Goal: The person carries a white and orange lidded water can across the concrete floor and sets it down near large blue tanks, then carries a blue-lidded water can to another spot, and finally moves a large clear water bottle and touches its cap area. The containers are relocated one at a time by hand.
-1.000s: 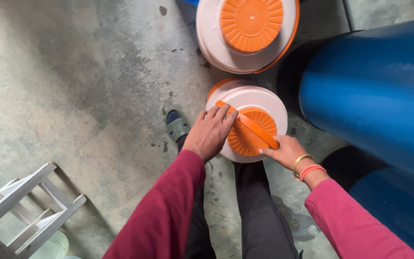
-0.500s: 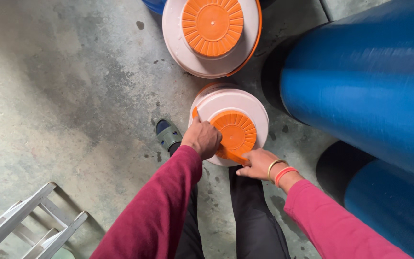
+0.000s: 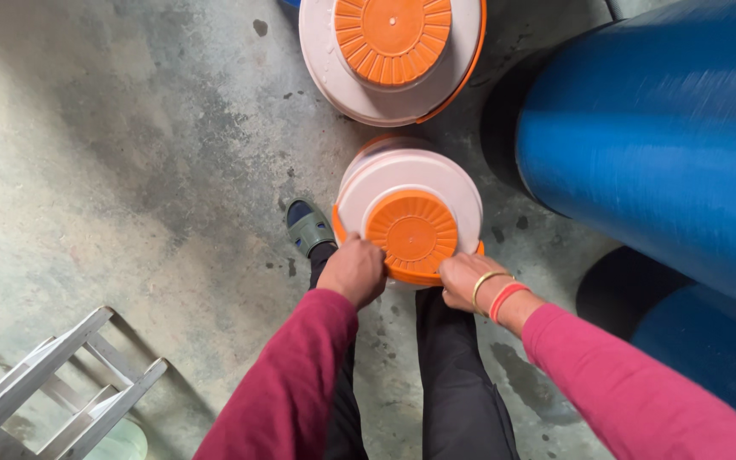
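Both hands grip the near rim of a round white plastic container with an orange ribbed screw cap (image 3: 411, 228), which stands on the stained grey concrete floor (image 3: 129, 170) just in front of the person's legs. The left hand (image 3: 353, 271) is curled tight over the rim at the lower left, fingers folded and closed on the container's edge; the right hand (image 3: 463, 281), with a gold bangle and a red band (image 3: 497, 294) at the wrist, clamps the lower right edge, its fingertips tucked under the orange cap so that their exact hold is hidden. By the look of it, the step in hand is gripping the container from both sides, either to steady it or to shift it; any move from here calls for an even pull from the two hands so the container does not tip. It stands upright, its long axis vertical and running straight toward the camera, cap facing up. A second, like container with an orange cap (image 3: 392, 43) stands beyond it, apart. Large blue cylindrical rolls (image 3: 666, 145) lie close on the right, and a grey metal ladder frame (image 3: 53, 375) lies at the lower left. A green sandal (image 3: 308, 228) shows just beside the container.
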`<action>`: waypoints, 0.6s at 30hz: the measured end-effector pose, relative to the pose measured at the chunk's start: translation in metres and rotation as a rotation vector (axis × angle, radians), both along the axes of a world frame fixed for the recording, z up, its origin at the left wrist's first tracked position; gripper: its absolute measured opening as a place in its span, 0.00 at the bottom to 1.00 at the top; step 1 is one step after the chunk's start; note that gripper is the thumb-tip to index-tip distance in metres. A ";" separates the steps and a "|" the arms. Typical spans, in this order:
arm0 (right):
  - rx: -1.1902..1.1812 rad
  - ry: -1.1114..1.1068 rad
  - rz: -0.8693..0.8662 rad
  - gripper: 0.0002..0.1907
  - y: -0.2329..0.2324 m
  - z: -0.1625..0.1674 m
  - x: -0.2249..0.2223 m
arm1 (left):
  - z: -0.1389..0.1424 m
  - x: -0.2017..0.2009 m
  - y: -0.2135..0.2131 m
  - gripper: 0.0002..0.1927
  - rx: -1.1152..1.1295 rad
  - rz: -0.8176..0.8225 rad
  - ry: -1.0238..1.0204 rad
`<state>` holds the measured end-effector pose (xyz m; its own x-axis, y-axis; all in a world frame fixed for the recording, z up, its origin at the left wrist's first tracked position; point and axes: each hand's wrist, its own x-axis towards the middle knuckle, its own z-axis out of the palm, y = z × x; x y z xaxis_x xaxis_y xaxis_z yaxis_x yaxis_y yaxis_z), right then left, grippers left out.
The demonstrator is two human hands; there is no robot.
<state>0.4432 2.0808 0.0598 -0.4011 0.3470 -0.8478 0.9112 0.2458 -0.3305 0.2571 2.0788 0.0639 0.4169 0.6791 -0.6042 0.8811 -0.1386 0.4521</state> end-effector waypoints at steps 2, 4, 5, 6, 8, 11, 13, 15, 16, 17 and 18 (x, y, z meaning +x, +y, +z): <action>0.042 0.041 0.123 0.06 0.008 -0.005 -0.001 | 0.001 -0.004 -0.011 0.10 -0.039 0.077 0.001; 0.056 0.071 0.206 0.04 0.017 -0.008 -0.007 | 0.004 -0.006 -0.017 0.09 -0.026 0.155 -0.006; 0.063 0.075 0.220 0.05 0.020 -0.009 -0.009 | 0.006 -0.007 -0.018 0.08 -0.022 0.194 -0.013; 0.073 0.077 0.233 0.05 0.023 -0.009 -0.010 | 0.007 -0.007 -0.019 0.08 -0.018 0.246 -0.005; 0.106 0.103 0.244 0.05 0.027 -0.010 -0.009 | 0.010 -0.007 -0.017 0.08 0.001 0.352 0.012; 0.096 0.116 0.255 0.06 0.029 -0.008 -0.010 | 0.015 -0.005 -0.013 0.08 0.084 0.217 0.124; 0.043 0.061 0.290 0.07 0.030 -0.010 -0.017 | 0.016 0.000 -0.012 0.09 0.012 0.094 0.143; -0.117 0.043 0.302 0.08 0.030 -0.015 -0.027 | 0.014 0.006 -0.013 0.09 -0.064 0.010 0.133; -0.206 0.033 0.307 0.10 0.029 -0.016 -0.031 | 0.013 0.010 -0.014 0.09 -0.101 -0.010 0.107; -0.209 0.050 0.285 0.11 0.029 -0.016 -0.034 | 0.012 0.014 -0.014 0.09 -0.134 -0.031 0.080; -0.206 0.064 0.262 0.11 0.031 -0.016 -0.036 | 0.010 0.017 -0.011 0.10 -0.090 -0.004 0.091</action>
<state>0.4076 2.1116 0.0437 -0.5084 0.0489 -0.8597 0.8018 0.3910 -0.4519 0.2740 2.0676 0.0743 0.3599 0.6192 -0.6980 0.9187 -0.1046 0.3809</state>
